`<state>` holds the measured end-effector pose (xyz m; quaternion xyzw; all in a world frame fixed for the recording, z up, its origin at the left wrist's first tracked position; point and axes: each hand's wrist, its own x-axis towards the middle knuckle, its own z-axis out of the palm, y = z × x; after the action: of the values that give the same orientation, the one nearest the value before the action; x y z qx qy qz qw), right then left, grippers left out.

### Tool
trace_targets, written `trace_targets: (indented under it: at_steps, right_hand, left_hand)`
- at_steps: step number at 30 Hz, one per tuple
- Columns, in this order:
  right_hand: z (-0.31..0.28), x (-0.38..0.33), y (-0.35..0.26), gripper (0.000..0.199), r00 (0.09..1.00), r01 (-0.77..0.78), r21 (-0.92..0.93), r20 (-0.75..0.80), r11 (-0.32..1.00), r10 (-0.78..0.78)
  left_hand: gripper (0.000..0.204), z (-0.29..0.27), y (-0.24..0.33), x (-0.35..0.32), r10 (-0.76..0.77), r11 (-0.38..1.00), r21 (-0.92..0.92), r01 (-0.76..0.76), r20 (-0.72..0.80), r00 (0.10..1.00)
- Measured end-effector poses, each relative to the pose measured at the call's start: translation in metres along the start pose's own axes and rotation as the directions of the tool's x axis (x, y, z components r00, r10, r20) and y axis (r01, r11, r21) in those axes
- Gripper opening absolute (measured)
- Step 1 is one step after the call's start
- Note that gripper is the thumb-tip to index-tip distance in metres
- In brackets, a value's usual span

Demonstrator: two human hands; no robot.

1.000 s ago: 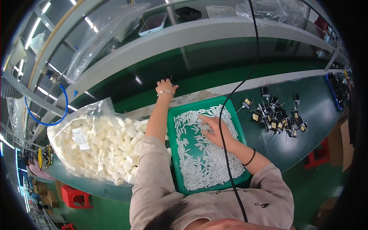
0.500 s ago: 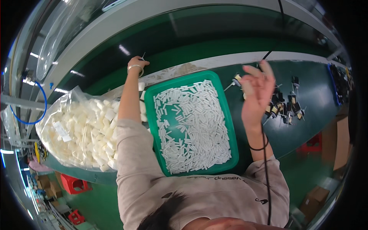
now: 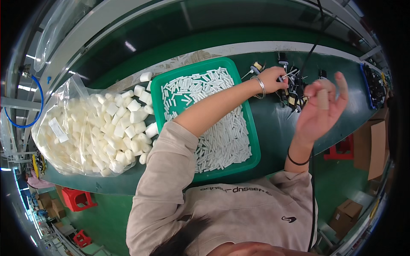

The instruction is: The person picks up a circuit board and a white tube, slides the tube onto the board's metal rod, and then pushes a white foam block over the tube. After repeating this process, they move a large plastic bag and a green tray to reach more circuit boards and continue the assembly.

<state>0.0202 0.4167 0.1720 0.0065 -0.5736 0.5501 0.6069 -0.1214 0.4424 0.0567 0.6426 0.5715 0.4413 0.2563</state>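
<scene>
Nearest, at 6 o'clock from the green tray (image 3: 252, 138), a beige sleeve (image 3: 158, 164) leads to the left forearm, which crosses the tray diagonally toward 2 o'clock. There the left hand (image 3: 271, 80) bends palm down, its fingers drawn close together at the pile of black-and-tan parts (image 3: 292, 100) on the table (image 3: 273, 149); whether they grip a part cannot be told. The right hand (image 3: 317, 114), near 3 o'clock, is raised with its palm toward the camera, fingers apart and loosely curled, nothing visible in its grasp.

The left forearm covers a middle band of the white rods (image 3: 226, 143) in the tray. The raised right hand hides some of the pile and a stretch of the black cord (image 3: 314, 200). At 9 o'clock a clear bag (image 3: 55, 147) of cream plugs (image 3: 112, 109) is glossy enough to blur those inside; several plugs lie loose toward the tray. At the far right, the dark contents of the blue bin (image 3: 366, 90) are hard to make out.

Half a second ago the left hand was beyond the tray at about 11 o'clock, over the dark green channel (image 3: 158, 42); now it is at the pile. The right hand was already raised.
</scene>
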Motion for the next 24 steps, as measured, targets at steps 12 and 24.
trace_targets:
  at_steps: [12, 24]
  right_hand:
    - [0.037, -0.046, 0.01, 0.023, 0.699, 0.051, -0.34, 0.683, 0.939, 0.21]
    - [0.054, -0.089, 0.08, 0.042, 0.29, 0.373, -0.724, 0.685, 0.58, 0.668]
  left_hand:
    - [0.012, -0.07, 0.022, -0.035, -0.324, 0.723, -0.678, -0.133, -0.503, 0.801]
    - [0.062, -0.141, 0.095, -0.22, -0.583, 0.702, -0.671, 0.238, -0.349, 0.734]
